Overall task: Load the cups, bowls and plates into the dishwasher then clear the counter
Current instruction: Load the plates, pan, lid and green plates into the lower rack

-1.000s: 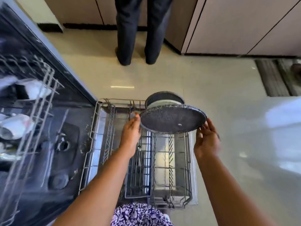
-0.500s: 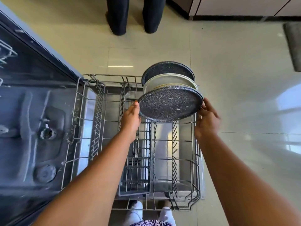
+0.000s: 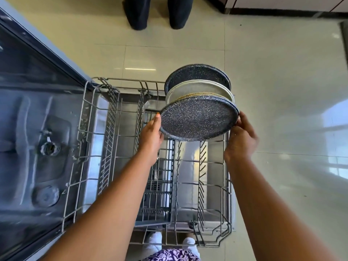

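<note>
Above grey wire rack [image 3: 128, 79]: tilted dark speckled round plate [image 3: 197, 119], left hand [image 3: 150, 134] and right hand [image 3: 242, 140] grips pinching opposite rim edges, tines [image 3: 202, 157] directly below.

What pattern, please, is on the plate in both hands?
Round dark blue plate: pale speckles; head view.
</note>
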